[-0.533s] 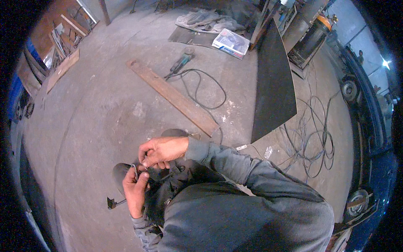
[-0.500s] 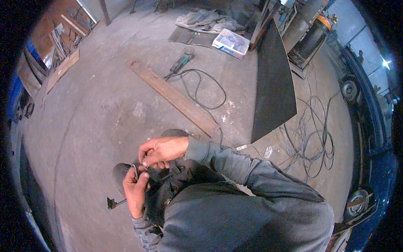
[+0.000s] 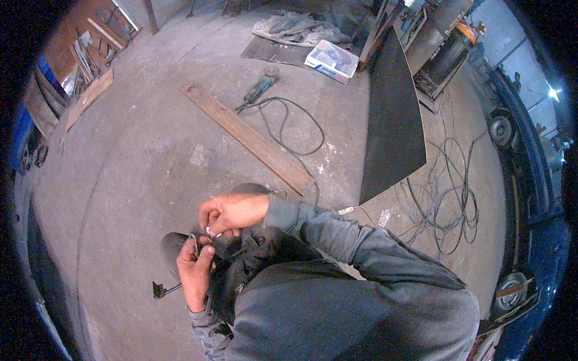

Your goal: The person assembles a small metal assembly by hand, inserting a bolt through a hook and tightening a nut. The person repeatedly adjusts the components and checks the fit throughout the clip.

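Over my bent legs my two hands work close together, left of the middle. My left hand (image 3: pixel 194 277) is closed, thumb against the fingers, around a thin grey bent metal piece (image 3: pixel 193 240). Just above it my right hand (image 3: pixel 236 214) pinches a small whitish thing (image 3: pixel 209 230), too small to name; its fingertips point down at the left thumb. A dark flat bracket on a thin rod (image 3: pixel 159 290) sticks out left of my left wrist. Whether that rod joins the piece in my left hand is hidden behind the hand.
A rusty flat bar (image 3: pixel 247 137) lies on the concrete floor ahead, beside an angle grinder (image 3: pixel 261 88) with its looped cord. A black sheet (image 3: pixel 394 126) stands to the right, with tangled cables (image 3: pixel 442 198) beyond. A box (image 3: pixel 330 61) lies farther back. A dark blue vehicle (image 3: pixel 545 240) lines the right edge.
My right hand has lifted slightly away from the left, and the small whitish thing between its fingers now shows more plainly. My left hand has stayed in place.
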Action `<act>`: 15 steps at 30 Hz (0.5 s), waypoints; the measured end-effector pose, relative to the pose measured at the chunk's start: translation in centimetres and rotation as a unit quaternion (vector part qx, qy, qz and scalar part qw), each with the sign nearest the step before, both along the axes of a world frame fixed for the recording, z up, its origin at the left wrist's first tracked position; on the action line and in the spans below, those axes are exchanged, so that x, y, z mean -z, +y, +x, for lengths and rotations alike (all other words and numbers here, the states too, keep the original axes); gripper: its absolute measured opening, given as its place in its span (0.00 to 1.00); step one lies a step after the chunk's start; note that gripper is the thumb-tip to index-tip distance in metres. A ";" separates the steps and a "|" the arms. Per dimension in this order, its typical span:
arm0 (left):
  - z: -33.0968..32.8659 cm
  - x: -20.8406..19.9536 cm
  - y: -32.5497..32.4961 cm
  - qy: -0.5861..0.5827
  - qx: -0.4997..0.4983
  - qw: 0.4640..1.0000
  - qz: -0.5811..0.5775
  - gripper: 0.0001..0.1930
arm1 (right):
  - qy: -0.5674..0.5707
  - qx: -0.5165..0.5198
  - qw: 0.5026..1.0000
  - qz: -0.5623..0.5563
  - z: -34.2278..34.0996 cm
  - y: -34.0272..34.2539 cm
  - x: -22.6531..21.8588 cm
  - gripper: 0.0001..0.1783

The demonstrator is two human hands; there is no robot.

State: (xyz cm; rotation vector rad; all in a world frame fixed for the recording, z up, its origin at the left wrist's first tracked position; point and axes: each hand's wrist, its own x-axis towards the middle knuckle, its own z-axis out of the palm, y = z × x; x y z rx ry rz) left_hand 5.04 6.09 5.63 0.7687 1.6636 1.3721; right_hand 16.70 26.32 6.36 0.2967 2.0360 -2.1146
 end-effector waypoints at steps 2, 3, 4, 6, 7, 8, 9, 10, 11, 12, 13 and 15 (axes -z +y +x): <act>-0.1 -0.2 0.0 0.009 -0.002 1.000 0.001 0.05 | 0.086 -0.020 0.996 0.031 -0.2 0.3 0.9 0.12; -0.2 -0.3 0.0 0.010 0.000 1.000 0.002 0.06 | 0.108 -0.022 0.994 0.026 -0.3 0.3 1.3 0.12; -0.3 -0.4 -0.1 0.011 0.003 1.000 0.004 0.06 | 0.131 -0.024 0.991 0.022 -0.4 0.3 1.5 0.12; -0.4 -0.4 -0.1 0.014 0.004 1.000 0.003 0.06 | 0.100 0.000 0.995 -0.017 -0.4 0.1 1.4 0.12; -0.4 -0.3 -0.2 0.016 0.003 1.000 0.001 0.06 | 0.046 0.026 0.997 -0.051 -0.2 -0.2 1.0 0.13; -0.4 -0.2 -0.2 0.018 0.001 1.000 -0.001 0.06 | -0.009 0.052 0.995 -0.084 -0.1 -0.4 0.5 0.13; -0.5 -0.1 -0.3 0.014 0.003 1.000 -0.003 0.06 | -0.043 0.028 0.997 -0.059 0.0 -0.4 -0.2 0.13; -0.4 0.0 -0.4 0.010 0.005 1.000 -0.006 0.06 | -0.076 0.004 0.996 -0.035 0.0 -0.3 -1.1 0.13; -0.4 0.1 -0.5 0.006 0.006 1.000 -0.008 0.06 | -0.110 -0.021 0.994 -0.010 -0.1 -0.2 -1.5 0.13; -0.3 -0.1 -0.4 0.005 0.006 1.000 -0.009 0.06 | -0.071 -0.018 0.997 -0.009 -0.1 -0.1 -1.1 0.14; -0.1 -0.3 -0.2 0.003 0.005 1.000 -0.011 0.06 | -0.032 -0.016 0.999 -0.008 -0.2 0.0 -0.3 0.14; -0.1 -0.5 0.0 0.007 0.005 1.000 -0.010 0.05 | 0.039 -0.018 0.999 -0.016 -0.2 0.3 0.9 0.15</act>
